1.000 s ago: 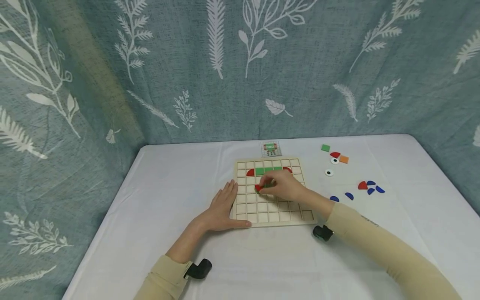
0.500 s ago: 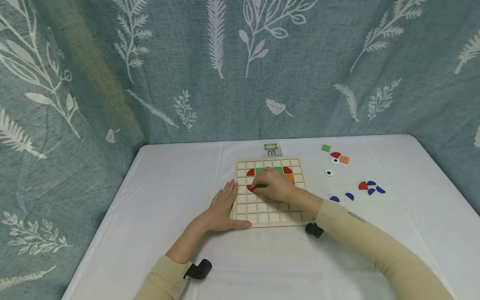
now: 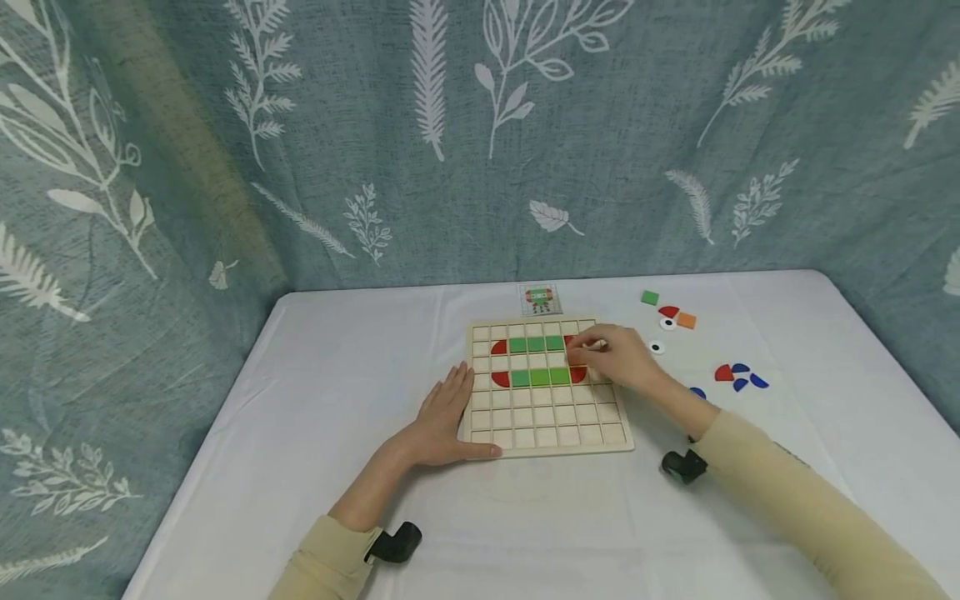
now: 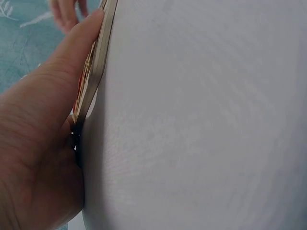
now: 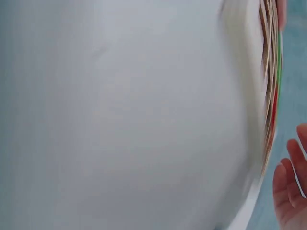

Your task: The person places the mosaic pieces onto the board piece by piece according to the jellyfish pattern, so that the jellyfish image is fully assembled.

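Grid board [image 3: 553, 415] | left fingers [image 3: 450, 388] spread along its edge | right fingers [image 3: 589, 336] bent over it (cannot tell whether gripping)

you wear long, plain beige sleeves of a soft, matte cloth. your left sleeve [image 3: 324, 558] ends in a cuff with small folds; your right sleeve [image 3: 810, 508] shows more of its length and bears a line of dark marking [image 3: 792, 453], too small to read. past the cuffs your left hand [image 3: 442, 421] and right hand [image 3: 618, 358] are bare. a stubby black left wrist camera [image 3: 399, 542] and a rounded, black right wrist camera [image 3: 683, 466] sit by the cuffs.
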Demonstrator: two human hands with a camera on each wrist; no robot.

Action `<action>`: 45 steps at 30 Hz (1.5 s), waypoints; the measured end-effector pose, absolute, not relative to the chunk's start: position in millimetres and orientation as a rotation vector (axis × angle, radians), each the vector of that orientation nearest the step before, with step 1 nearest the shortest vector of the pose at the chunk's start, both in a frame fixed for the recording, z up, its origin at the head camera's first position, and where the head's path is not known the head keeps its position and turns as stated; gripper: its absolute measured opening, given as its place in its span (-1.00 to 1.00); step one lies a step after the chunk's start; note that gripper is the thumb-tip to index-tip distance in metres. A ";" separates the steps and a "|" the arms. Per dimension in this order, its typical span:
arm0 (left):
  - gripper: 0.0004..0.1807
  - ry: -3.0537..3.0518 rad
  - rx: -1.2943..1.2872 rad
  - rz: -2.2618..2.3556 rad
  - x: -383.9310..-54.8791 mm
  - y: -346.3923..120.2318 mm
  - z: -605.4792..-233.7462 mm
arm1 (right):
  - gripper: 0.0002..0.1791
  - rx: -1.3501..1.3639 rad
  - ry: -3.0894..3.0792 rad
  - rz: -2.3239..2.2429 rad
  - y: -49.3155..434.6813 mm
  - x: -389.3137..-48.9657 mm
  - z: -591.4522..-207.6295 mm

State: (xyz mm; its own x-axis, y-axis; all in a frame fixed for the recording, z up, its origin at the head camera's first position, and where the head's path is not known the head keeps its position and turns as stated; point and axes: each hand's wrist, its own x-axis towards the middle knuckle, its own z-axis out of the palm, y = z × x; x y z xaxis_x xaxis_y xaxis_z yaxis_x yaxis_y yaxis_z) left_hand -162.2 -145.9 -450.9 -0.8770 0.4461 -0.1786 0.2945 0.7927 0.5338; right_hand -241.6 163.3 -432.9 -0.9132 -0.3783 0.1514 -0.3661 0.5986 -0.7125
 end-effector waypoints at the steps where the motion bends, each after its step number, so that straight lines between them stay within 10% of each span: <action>1: 0.36 2.688 0.569 0.732 -162.0 -146.2 -451.1 | -0.81 -0.583 2.820 -1.227 174.5 -242.2 -431.7; 10: 0.36 2.689 0.572 0.738 -160.6 -147.9 -451.5 | -0.66 -0.029 2.924 -1.156 264.2 -257.8 -430.6; 21: 0.35 2.689 0.591 0.735 -161.2 -146.7 -452.1 | -0.69 -0.033 3.013 -0.979 287.0 -268.1 -435.8; 45: 0.35 2.674 0.583 0.720 -163.8 -147.7 -450.5 | -0.85 -0.699 2.587 -1.285 112.1 -250.0 -428.3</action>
State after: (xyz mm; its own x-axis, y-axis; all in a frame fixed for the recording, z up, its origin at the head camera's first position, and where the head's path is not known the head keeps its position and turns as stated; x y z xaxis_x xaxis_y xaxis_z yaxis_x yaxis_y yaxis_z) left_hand -163.8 -147.7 -450.5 -0.8688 0.4581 -0.1878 0.3019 0.7909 0.5323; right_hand -250.0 112.1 -428.3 -0.8758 -0.4795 0.0550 -0.3335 0.5189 -0.7871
